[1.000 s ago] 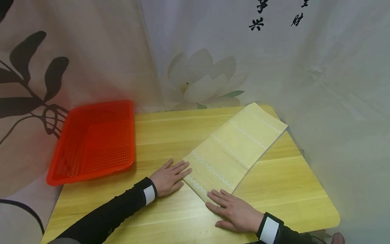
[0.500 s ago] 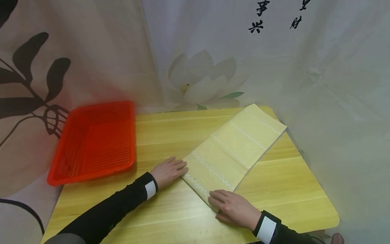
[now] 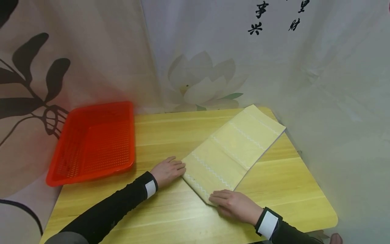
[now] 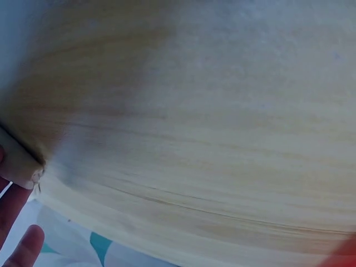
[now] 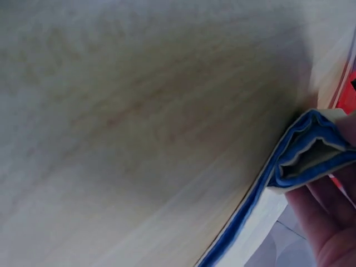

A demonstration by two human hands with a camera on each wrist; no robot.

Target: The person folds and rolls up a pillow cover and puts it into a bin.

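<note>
A long yellow cloth (image 3: 225,145) with white zigzag stitching lies slantwise on the table. Its near end is held at both corners. My left hand (image 3: 168,171) grips the left corner, with a fingertip on either side of the thick folded edge (image 4: 19,164) in the left wrist view. At the other corner my right hand (image 3: 234,205) holds the edge with bent fingers. The right wrist view shows the end folded over into a flat roll (image 5: 328,129), its blue underside lining the layers. My right fingers (image 5: 314,217) lie against this roll. Both thumbs are hidden in the head view.
A red plastic basket (image 3: 129,135) with a perforated bottom stands at the table's left. The wooden table (image 3: 274,183) has a rounded right corner. Printed curtains (image 3: 195,34) hang behind and to the right. A black cable (image 3: 24,208) runs at the far left.
Both hands have gone from lying flat with spread fingers on the cloth's near end to bent fingers gripping its corners. The cloth has barely shifted.
</note>
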